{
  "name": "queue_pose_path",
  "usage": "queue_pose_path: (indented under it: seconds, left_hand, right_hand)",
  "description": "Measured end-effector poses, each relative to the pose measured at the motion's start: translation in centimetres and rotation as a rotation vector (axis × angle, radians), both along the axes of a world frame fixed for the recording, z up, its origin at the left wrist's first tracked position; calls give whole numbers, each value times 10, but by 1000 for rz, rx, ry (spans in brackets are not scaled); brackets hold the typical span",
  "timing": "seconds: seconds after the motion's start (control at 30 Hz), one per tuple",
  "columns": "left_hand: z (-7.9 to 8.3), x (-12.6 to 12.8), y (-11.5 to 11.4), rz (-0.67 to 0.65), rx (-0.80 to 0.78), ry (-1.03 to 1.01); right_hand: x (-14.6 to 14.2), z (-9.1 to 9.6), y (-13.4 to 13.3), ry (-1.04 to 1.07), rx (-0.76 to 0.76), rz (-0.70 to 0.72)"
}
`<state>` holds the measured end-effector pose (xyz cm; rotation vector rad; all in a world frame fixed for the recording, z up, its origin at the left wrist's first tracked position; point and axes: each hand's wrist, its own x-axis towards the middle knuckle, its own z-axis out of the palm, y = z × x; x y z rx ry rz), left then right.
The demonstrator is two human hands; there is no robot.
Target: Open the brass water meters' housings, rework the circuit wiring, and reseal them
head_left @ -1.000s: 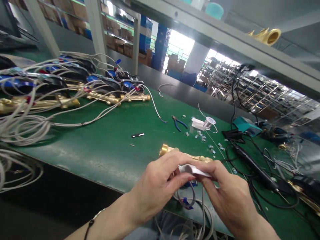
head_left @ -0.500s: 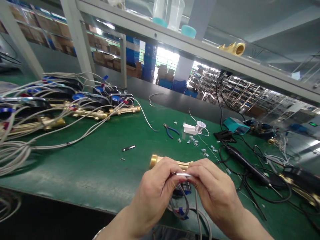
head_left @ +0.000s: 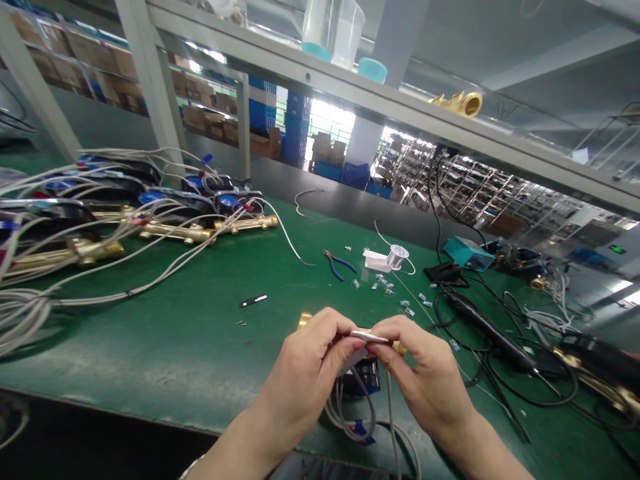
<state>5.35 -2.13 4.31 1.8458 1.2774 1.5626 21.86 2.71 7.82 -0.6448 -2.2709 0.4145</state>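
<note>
Left hand (head_left: 305, 363): pinching one end of a pale piece (head_left: 369, 337).
Right hand (head_left: 427, 370): pinching the other end.
Pale piece: above the desk (head_left: 200, 360), near a brass pipe (head_left: 305, 321).
Handling: probably light, perhaps slippery; best held by its edges.

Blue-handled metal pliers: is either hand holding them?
No, the pliers lie on the green tabletop, while the left hand and right hand pinch a thin white piece.
</note>
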Motion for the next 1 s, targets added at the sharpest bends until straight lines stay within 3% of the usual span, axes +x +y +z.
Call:
queue_pose_path:
  seconds: [0.13, 0.37, 0.6, 0.87, 1.0]
  left_hand:
    - [3, -2, -2, -25, 7, 47]
    - [-4, 5, 0, 72, 84, 105]
    - [2, -3, -1, 21, -123, 26]
    - [0, 3, 1, 100, -23, 78]
    - [-1, 1, 3, 82, -98, -30]
  right_hand:
    - [-1, -3, -1, 26, -9, -16]
    - [-8, -9, -7, 52, 26, -72]
    - [-4, -7, -1, 65, -125, -39]
    - [-11, -9, -7, 98, -76, -126]
    - [-9, -9, -6, 88, -110, -87]
